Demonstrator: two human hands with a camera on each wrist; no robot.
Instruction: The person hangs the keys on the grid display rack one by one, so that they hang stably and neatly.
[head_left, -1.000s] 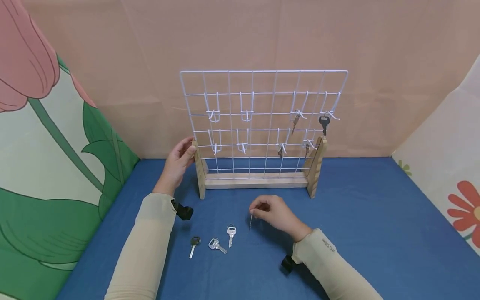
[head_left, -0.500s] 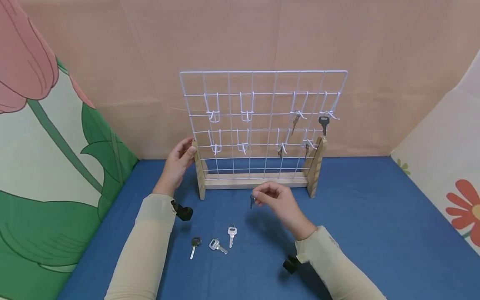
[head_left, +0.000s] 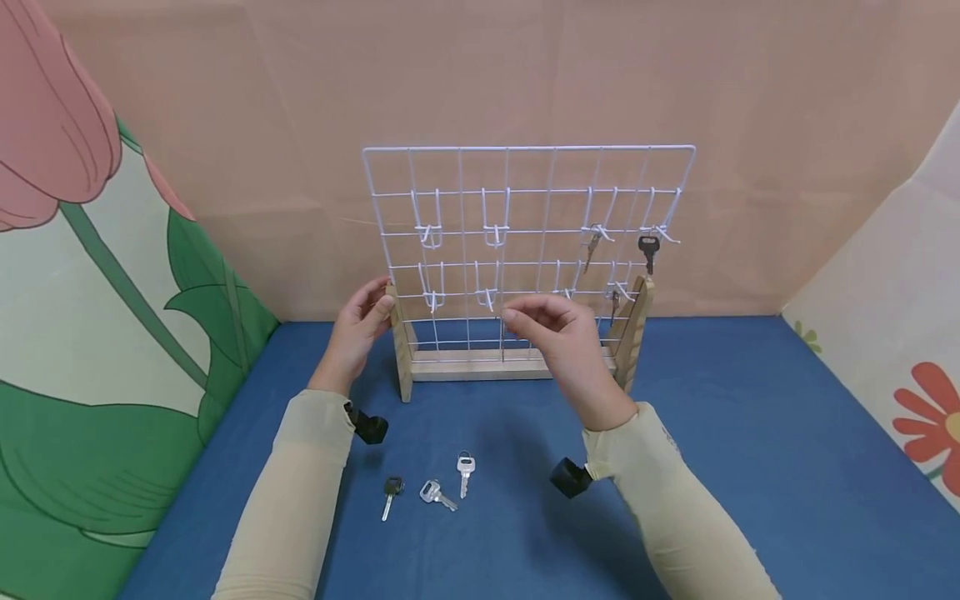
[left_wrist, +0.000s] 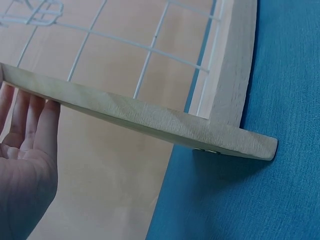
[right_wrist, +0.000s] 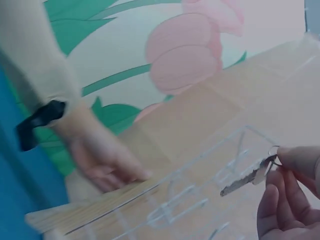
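Observation:
A white wire grid rack (head_left: pixel 529 148) with hooks stands in a wooden frame (head_left: pixel 480 367). My left hand (head_left: pixel 355 337) holds the frame's left wooden post (left_wrist: pixel 130 112), thumb in front. My right hand (head_left: pixel 566 342) is raised before the lower hooks. In the right wrist view it pinches the small ring of a silver key (right_wrist: pixel 245 182), whose toothed blade sticks out; in the head view that key is barely visible. Keys hang on the rack's right side: a black-headed key (head_left: pixel 649 250), a brownish key (head_left: pixel 592 246) and a lower key (head_left: pixel 615 304).
On the blue cloth (head_left: pixel 750 433) lie a dark-headed key (head_left: pixel 392 496), a silver key (head_left: pixel 435 493) and another silver key (head_left: pixel 466 471), between the forearms. A brown backdrop (head_left: pixel 225 167) rises close behind the rack.
My right hand has lifted the key from low over the cloth up to the lower hooks, and now covers one hanging key. My left hand stays on the post.

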